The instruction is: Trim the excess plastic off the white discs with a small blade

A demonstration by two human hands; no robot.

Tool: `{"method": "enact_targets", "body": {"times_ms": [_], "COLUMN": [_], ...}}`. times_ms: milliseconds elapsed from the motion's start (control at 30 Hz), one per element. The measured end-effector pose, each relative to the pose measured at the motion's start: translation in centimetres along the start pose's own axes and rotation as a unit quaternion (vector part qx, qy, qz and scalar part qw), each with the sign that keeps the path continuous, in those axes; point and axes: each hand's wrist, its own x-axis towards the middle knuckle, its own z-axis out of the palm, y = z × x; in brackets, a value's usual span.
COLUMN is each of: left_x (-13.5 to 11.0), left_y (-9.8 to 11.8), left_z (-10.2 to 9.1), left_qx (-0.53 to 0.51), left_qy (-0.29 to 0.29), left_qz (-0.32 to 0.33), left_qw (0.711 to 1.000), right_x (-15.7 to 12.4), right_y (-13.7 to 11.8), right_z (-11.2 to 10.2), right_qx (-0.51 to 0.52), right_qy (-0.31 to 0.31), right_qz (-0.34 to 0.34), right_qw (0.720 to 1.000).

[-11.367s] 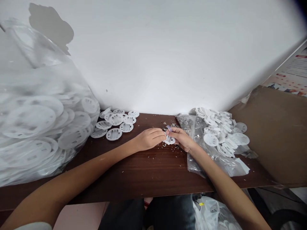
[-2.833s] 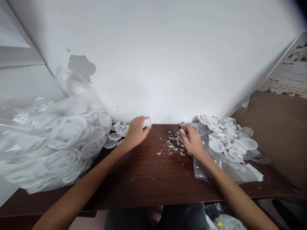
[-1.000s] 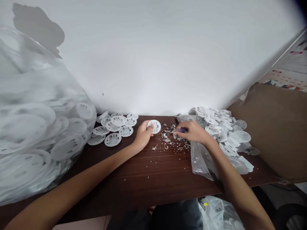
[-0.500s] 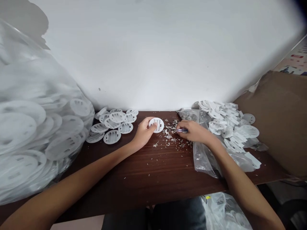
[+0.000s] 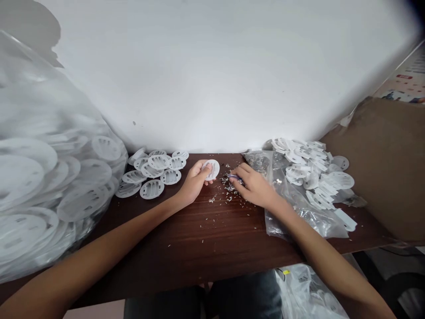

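Observation:
My left hand [image 5: 194, 180] grips a round white plastic disc [image 5: 212, 169] with slots, held just above the dark wooden table [image 5: 212, 239]. My right hand [image 5: 254, 188] is closed on a small purple-handled tool [image 5: 233, 177], its tip among a scatter of small metal bits [image 5: 229, 188] on the table. The two hands sit close together, the disc just left of the tool.
A group of slotted white discs [image 5: 154, 170] lies to the left, beside a big clear bag of discs [image 5: 49, 177]. A pile of white plastic parts [image 5: 312, 170] rests on clear bags [image 5: 295, 208] at the right, by a brown cardboard sheet [image 5: 381, 168]. A white wall is behind.
My right hand slid left across the metal bits toward the disc. My left hand tilted the disc and lifted it slightly.

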Motion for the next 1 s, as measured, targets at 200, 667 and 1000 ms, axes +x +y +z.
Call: {"method": "enact_targets", "body": {"times_ms": [200, 667, 1000], "left_x": [-0.3, -0.8, -0.7], "left_y": [0.1, 1.4, 0.9], "left_z": [0.4, 0.0, 0.2], "left_qx": [0.018, 0.021, 0.045], "left_qy": [-0.023, -0.124, -0.042], "left_qz": [0.024, 0.029, 0.035], "left_qw": [0.999, 0.992, 0.998], "right_x": [-0.7, -0.9, -1.0], "right_y": [-3.1, -3.3, -3.0], "right_z": [2.2, 3.0, 2.3], "right_qx": [0.003, 0.062, 0.079], "right_qy": [0.002, 0.058, 0.029], "right_qz": [-0.008, -0.054, -0.094], "right_qw": [1.0, 0.995, 0.992]}}
